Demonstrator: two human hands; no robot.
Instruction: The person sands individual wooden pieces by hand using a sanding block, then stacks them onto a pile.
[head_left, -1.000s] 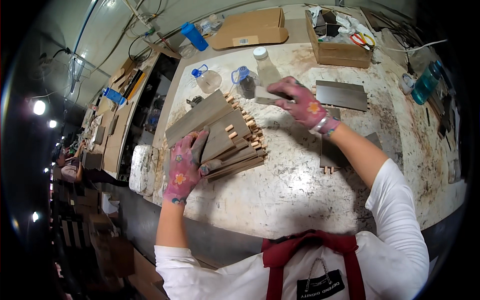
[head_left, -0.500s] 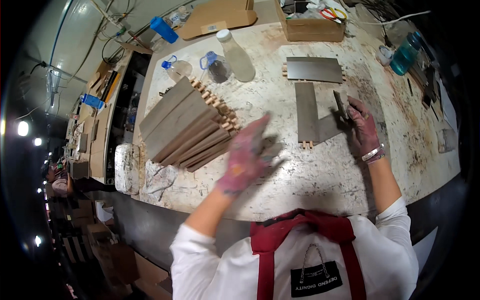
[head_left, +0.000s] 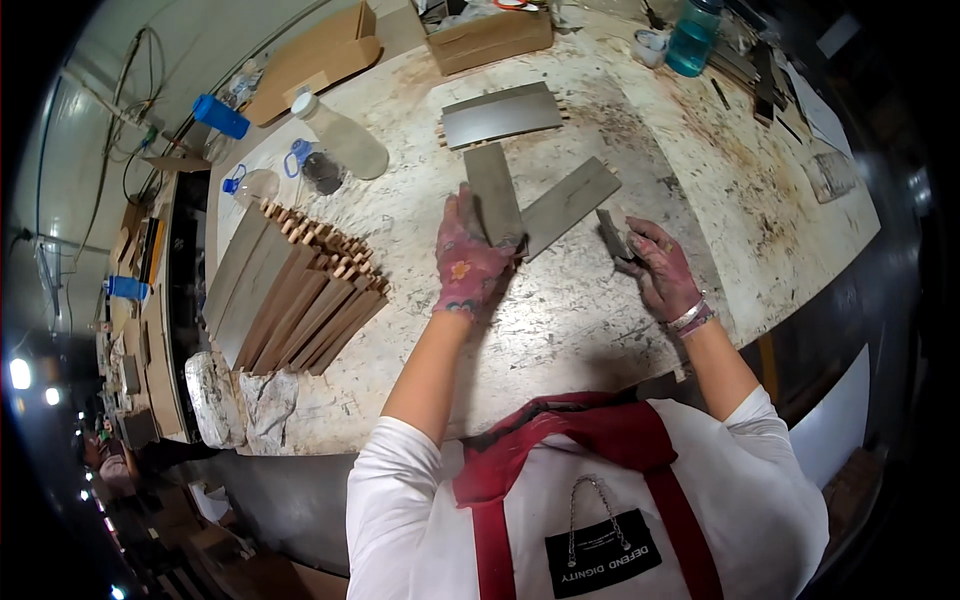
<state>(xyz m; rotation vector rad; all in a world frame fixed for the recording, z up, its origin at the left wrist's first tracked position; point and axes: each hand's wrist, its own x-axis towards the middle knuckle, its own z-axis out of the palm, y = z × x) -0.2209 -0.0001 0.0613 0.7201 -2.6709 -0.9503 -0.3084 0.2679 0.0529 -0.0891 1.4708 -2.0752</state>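
Now the left hand (head_left: 470, 258), in a pink flowered glove, lies against the low end of a gray board (head_left: 492, 190) near the middle of the table (head_left: 420, 385). Its fingers reach up along the left edge, but I can't tell if they grip the wood. The right hand (head_left: 660, 268) wears a pink glove too, and it pinches a small dark block (head_left: 611, 238) between thumb and fingers, up over the table. Between the two hands, a slanted board (head_left: 575, 203) lies with its low end close to the first one. Just past them, a shiny board (head_left: 500, 117) lies sideways, with little pegs poking out at both ends. Off to the left sits a big pile of boards (head_left: 285, 295), pegs pointing away from the person. Behind the pile stands a bottle with a white cap (head_left: 345, 138), and a teal bottle (head_left: 692, 42) is at the far right.
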